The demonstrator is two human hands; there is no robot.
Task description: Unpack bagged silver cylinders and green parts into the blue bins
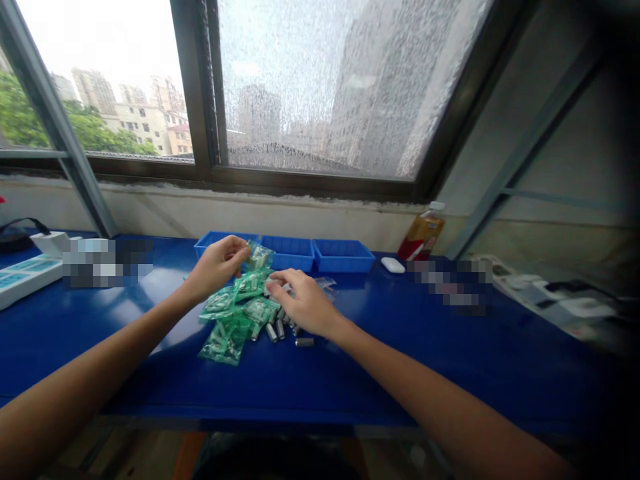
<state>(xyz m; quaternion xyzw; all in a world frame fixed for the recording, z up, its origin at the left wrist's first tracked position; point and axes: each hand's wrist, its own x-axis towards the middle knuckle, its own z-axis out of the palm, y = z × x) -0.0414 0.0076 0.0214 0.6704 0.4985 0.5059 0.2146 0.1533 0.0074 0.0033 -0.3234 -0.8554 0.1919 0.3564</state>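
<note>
My left hand (219, 265) is closed in a pinch on a small clear green plastic bag (259, 256), held just above the blue table (400, 347). Under it lies a pile of several similar green bags (231, 322). My right hand (303, 304) rests palm down beside the pile, fingers curled over several small silver metal cylinders (280, 330). What its fingertips hold is hidden.
Three blue plastic trays (343, 256) stand in a row behind the pile, under the window. A bottle of amber drink (423, 233) and a small white object (393, 265) are to the right. A white power strip (23, 277) lies at far left. Papers (560, 303) sit at far right.
</note>
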